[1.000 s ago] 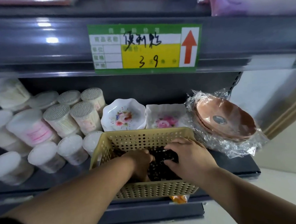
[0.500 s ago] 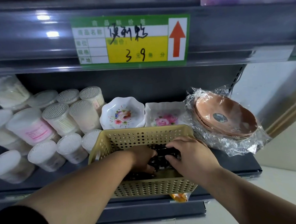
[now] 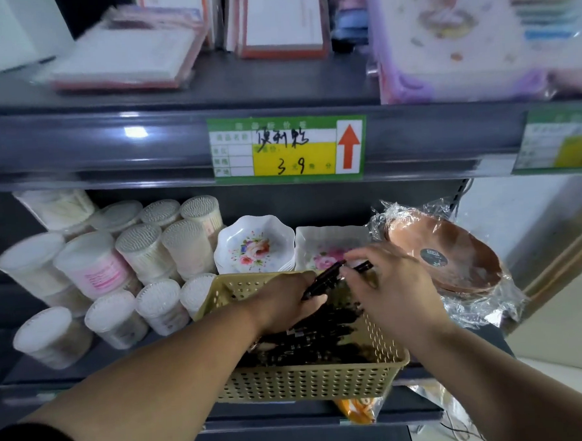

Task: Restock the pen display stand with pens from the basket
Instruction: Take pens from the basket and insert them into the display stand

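Note:
A tan perforated basket [image 3: 311,381] sits at the front of the lower shelf and holds several black pens [image 3: 309,340]. My left hand [image 3: 283,301] grips a small bunch of black pens [image 3: 323,281] lifted above the basket. My right hand [image 3: 394,289] is over the basket's right side and pinches a black pen [image 3: 364,267] at its far end. No pen display stand is in view.
Tubs of cotton swabs [image 3: 143,251] fill the shelf to the left. Flowered white dishes [image 3: 255,245] stand behind the basket, wrapped brown bowls [image 3: 453,249] to its right. A green price tag [image 3: 287,148] hangs on the shelf edge above. Notepads [image 3: 282,21] lie on the upper shelf.
Both hands have risen out of the pile in the basket with pens in them. The view has tilted up, so the upper shelf now shows.

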